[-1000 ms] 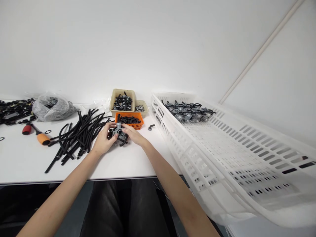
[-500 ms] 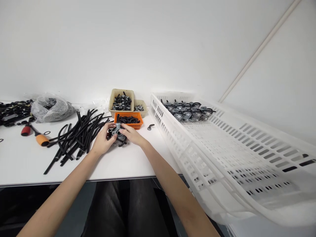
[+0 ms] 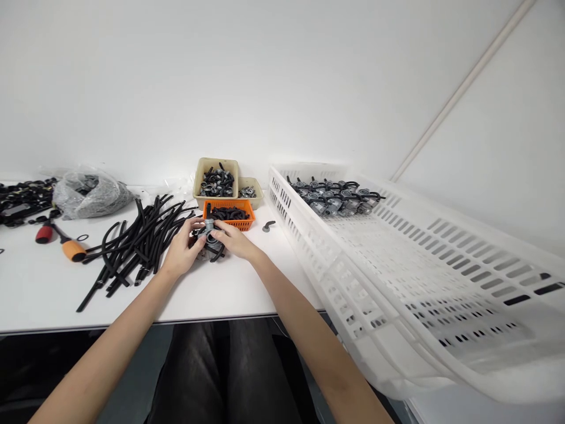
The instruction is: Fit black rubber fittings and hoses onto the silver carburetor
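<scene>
A grey metal carburetor with a short black hose on it sits at the table's front middle, between both my hands. My left hand grips its left side, the thumb on the front of the body. From the right, my right hand holds its upper part with thumb and fingers. Fingers cover parts of the body on both sides. Just behind it stands an orange basket of short black hoses. A small part with a black lever lies on the table to the right.
Long black hoses lie in a pile on the left, beside screwdrivers with an orange handle and a red handle. Beige bins of small parts stand behind. A large white crate at right holds several carburetors.
Both hands stay on the carburetor with almost the same grip. The whole view has shifted very slightly; nothing was picked up or put down.
</scene>
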